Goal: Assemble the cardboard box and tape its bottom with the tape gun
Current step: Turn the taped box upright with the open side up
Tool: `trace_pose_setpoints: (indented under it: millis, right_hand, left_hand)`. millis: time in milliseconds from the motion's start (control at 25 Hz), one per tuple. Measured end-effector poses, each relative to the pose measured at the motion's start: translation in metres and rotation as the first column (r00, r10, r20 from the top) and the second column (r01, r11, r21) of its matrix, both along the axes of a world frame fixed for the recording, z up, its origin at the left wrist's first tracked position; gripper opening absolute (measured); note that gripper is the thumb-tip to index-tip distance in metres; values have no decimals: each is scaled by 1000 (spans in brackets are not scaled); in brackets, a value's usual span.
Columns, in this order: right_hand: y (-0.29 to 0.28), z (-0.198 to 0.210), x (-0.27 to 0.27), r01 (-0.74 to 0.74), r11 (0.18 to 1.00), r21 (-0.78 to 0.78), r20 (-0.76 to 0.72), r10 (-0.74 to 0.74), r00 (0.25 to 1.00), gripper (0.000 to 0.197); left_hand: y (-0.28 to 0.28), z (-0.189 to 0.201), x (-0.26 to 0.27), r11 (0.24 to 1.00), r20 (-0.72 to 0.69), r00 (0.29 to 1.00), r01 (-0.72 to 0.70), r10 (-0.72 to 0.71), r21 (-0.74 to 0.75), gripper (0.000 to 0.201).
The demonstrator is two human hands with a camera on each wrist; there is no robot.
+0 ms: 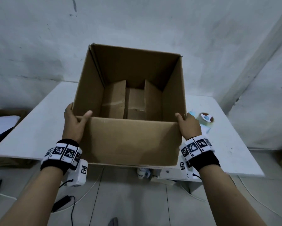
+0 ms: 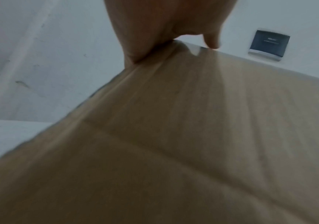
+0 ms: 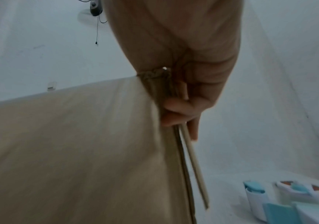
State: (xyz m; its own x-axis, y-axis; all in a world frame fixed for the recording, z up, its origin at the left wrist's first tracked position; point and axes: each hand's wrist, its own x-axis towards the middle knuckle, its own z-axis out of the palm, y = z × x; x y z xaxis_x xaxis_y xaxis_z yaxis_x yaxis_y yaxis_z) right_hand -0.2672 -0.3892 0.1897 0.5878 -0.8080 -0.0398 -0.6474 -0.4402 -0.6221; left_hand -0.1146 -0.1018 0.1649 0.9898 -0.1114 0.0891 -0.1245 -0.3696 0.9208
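Observation:
A brown cardboard box [image 1: 130, 141] stands open-topped on the white table [image 1: 39, 128], its bottom flaps folded in and visible inside. My left hand [image 1: 75, 121] grips the box's near-left top corner, thumb over the near wall's rim. My right hand [image 1: 188, 123] grips the near-right top corner; in the right wrist view its fingers [image 3: 181, 109] curl round the corner edge of the box [image 3: 78, 151]. In the left wrist view the left hand [image 2: 155, 30] rests on the rim of the box [image 2: 174, 136]. The blue-and-white tape gun [image 1: 204, 119] lies on the table right of the box, also seen as the tape gun [image 3: 289, 200].
A grey wall stands behind the table. Flat cardboard and a white sheet [image 1: 3, 124] lie at the left, beyond the table's edge. Cables [image 1: 88, 191] and a black adapter [image 1: 62, 203] lie on the floor below the near table edge.

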Motion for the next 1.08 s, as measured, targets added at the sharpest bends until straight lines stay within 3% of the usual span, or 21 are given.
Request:
trace_pose_setpoints:
  millis: [160, 320, 520, 680, 760, 1080]
  right_hand:
    - [7, -14, -2, -107, 993, 49, 247, 92, 965, 89]
    - [-7, -24, 19, -88, 995, 41, 288, 72, 955, 110]
    - [-30, -24, 53, -35, 996, 81, 331, 7, 944, 101]
    - [-41, -41, 83, -91, 978, 188, 576, -35, 817, 94]
    - [-45, -46, 100, -107, 970, 220, 628, -57, 776, 91]
    - [-95, -37, 170, -64, 965, 255, 583, -100, 806, 85]
  left_hand:
    - [-7, 5, 7, 982, -6, 995, 102, -102, 159, 114]
    - [-20, 9, 29, 987, -78, 996, 47, -35, 153, 118]
    - [-38, 12, 66, 985, -49, 998, 43, -35, 165, 106]
    - [-55, -2, 98, 993, 2, 1000, 31, -31, 115, 107]
    - [-67, -6, 116, 995, 21, 999, 23, -25, 96, 108]
    - [-130, -3, 188, 983, -25, 1000, 3, 1, 182, 105]
